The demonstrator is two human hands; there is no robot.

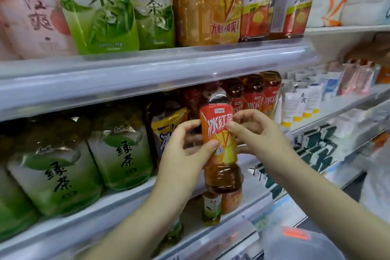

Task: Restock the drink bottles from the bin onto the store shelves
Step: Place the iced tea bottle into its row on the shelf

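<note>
An iced tea bottle [219,139] with a red-orange label and brown drink is held upright in front of the middle shelf [126,196]. My left hand [185,152] grips its left side, thumb on the label. My right hand [253,131] grips its right side, thumb pressed on the label. Behind it on the shelf stand several matching iced tea bottles [257,95]. A grey bin [295,243] shows at the bottom right, its contents unclear.
Green tea multipacks [84,158] fill the middle shelf's left. The top shelf [147,69] carries large green tea and iced tea bottles. Small bottles [211,207] stand on the lower shelf. Boxed goods [306,101] line the shelves to the right.
</note>
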